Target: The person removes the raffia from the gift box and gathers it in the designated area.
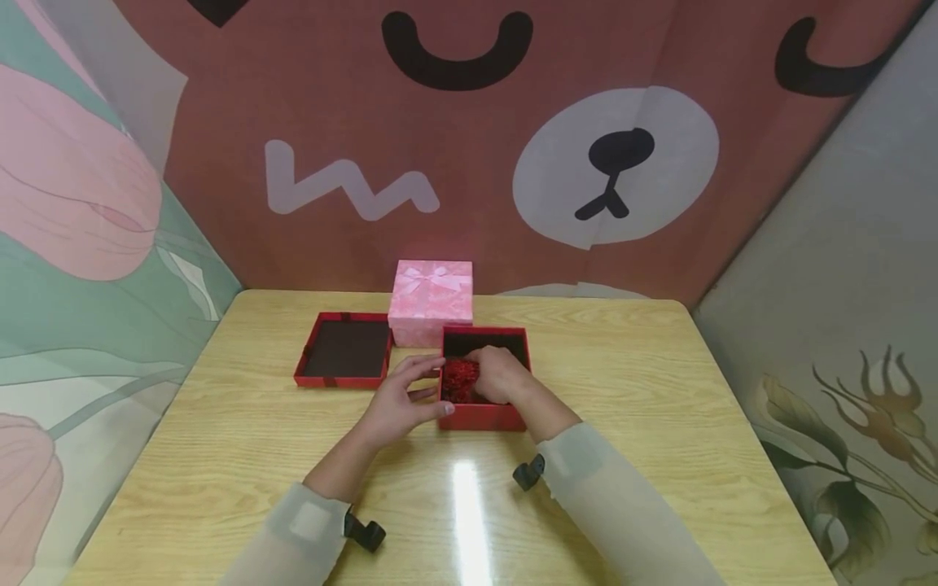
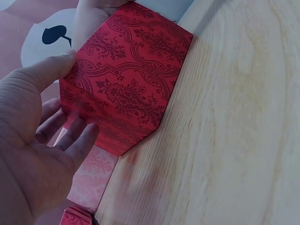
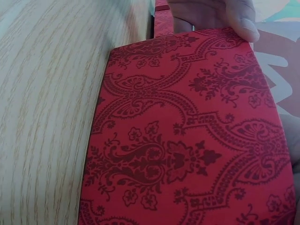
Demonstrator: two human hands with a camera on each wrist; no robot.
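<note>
A red patterned box stands uncovered on the table, its inside dark. Red shredded filler fills its left part. My right hand reaches down into the box beside the filler; its fingertips are hidden, so I cannot tell whether they grip any of it. At the left wall is my left hand, fingers spread and loosely bent. Its thumb tip touches the box's near left corner, also seen on the red wall in the left wrist view. Only the patterned outer side fills the right wrist view.
Left of the box lies a red-rimmed lid, dark inside facing up. Behind it stands a closed pink gift box with a bow on its top. The wooden table ends at a wall printed with a bear face.
</note>
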